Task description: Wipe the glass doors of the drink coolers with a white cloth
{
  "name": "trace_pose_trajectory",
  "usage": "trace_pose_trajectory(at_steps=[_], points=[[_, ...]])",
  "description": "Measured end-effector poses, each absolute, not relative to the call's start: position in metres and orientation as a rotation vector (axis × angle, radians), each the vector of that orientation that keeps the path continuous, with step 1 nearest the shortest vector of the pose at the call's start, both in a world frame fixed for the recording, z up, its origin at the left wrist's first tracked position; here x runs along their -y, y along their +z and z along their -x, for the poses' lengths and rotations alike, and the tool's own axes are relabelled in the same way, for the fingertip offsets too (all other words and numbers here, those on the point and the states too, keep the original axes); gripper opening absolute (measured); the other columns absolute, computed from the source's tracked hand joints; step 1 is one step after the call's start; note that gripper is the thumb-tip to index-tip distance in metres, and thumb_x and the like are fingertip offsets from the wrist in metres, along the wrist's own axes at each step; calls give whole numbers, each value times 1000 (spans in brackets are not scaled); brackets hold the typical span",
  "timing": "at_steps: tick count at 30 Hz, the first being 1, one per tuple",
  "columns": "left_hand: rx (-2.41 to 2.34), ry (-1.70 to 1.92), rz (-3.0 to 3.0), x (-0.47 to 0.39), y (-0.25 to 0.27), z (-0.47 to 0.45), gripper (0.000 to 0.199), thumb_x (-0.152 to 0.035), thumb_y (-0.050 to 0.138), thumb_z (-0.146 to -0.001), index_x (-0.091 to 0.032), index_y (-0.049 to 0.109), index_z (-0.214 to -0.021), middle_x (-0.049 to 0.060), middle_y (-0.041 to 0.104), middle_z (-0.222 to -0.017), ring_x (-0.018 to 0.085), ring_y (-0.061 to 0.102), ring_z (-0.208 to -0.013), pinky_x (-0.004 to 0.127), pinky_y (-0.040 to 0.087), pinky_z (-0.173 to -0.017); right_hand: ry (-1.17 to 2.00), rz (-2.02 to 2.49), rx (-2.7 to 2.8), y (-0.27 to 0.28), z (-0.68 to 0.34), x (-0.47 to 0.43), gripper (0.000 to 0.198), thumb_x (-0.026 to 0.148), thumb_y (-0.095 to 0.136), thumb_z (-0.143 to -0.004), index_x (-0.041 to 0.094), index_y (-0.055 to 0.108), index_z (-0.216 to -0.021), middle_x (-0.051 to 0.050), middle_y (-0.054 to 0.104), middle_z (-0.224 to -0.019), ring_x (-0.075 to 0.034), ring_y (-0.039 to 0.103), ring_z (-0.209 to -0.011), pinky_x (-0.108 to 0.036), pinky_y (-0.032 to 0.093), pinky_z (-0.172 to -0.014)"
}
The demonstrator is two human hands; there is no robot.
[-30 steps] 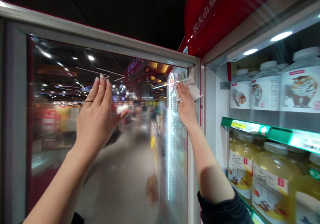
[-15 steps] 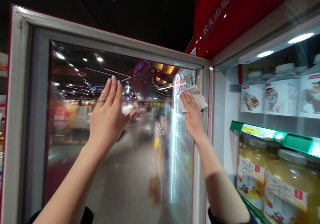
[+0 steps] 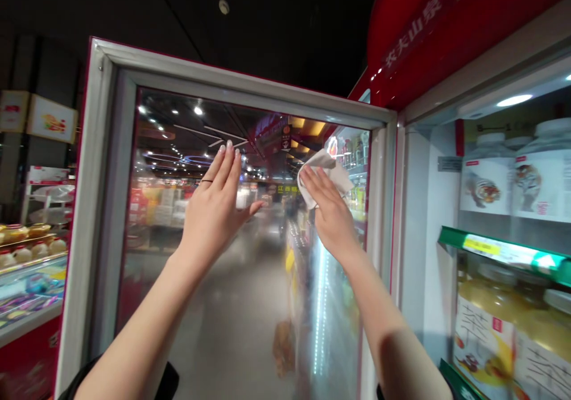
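Observation:
An opened glass door (image 3: 250, 100) with a pale grey frame stands in front of me. My left hand (image 3: 216, 210) lies against the glass at left of centre, palm forward, its fingers stretched up and the thumb out to the right. A thin dark ring circles one finger. Right of it, my right hand (image 3: 332, 216) presses a white paper towel (image 3: 341, 177) flat to the upper right part of the pane. The paper spreads out past the fingertips and to their right; the rest is hidden under the hand.
On the right, a lit drinks fridge with a red top (image 3: 413, 28) holds white-labelled water bottles (image 3: 488, 180) above a green shelf strip (image 3: 504, 251). Yellow tea bottles (image 3: 486, 340) stand below. Left of the door is a display counter (image 3: 33, 290). A shop aisle shows through the glass.
My right hand and the paper towel have slid left across the glass, away from the hinge-side frame. The view has turned left, bringing the counter into sight. My left hand stays spread on the pane.

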State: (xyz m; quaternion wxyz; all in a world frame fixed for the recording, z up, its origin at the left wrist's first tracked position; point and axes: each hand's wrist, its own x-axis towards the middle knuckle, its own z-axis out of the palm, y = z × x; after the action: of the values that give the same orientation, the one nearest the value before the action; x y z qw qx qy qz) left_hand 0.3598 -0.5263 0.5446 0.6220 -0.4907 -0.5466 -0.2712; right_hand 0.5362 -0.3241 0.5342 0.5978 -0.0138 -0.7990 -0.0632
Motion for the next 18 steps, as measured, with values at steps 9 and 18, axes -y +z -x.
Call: trace_pose_trajectory(at_steps=[9, 18], points=[[1214, -623, 1130, 565, 526, -357, 87, -29, 69, -106, -28, 22, -180, 11, 35, -184, 34, 30, -172, 55, 39, -137, -250, -40, 1848, 561, -489, 380, 85, -6, 33, -98, 33, 44, -172, 7, 44, -179, -19, 27, -172, -52, 29, -143], [1269, -561, 962, 620, 484, -343, 79, -23, 58, -111, -37, 20, -180, 0, 38, -182, 28, 37, -169, 50, 38, -139, -189, -11, 1740, 546, -500, 355, 90, -6, 33, -96, 38, 38, -174, 9, 47, -177, -20, 30, -171, -56, 31, -143]])
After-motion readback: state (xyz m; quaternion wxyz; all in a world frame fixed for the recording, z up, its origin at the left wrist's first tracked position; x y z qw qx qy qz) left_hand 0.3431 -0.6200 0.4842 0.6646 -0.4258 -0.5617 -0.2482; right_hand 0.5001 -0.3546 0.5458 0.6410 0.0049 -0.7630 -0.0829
